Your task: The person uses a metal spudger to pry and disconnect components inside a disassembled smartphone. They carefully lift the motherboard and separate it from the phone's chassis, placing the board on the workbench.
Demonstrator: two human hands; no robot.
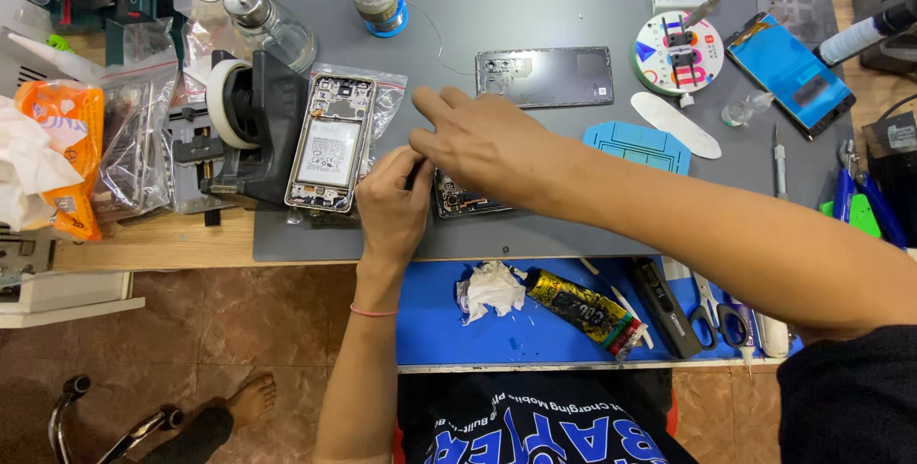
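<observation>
Both hands' fingers [420, 154] pinched over phone part [468, 199]

A grey rubber work mat [535, 225] is lying across the wooden counter [143, 249]. On the mat's left part, an opened silver-framed phone chassis [330, 142] is resting on a clear plastic bag, just right of a black stand holding a roll of white tape [250, 111]. Right of the chassis, the left hand [394, 206] and right hand [487, 144] are meeting over a small dark phone part [463, 201]. Behind them a dark rectangular back cover [546, 76] is lying flat. Further right, a blue-faced phone screen [789, 73] is sitting near the mat's edge. In front of the mat, a yellow-and-black glue tube [578, 309] is lying just right of a crumpled white tissue [489, 289].
</observation>
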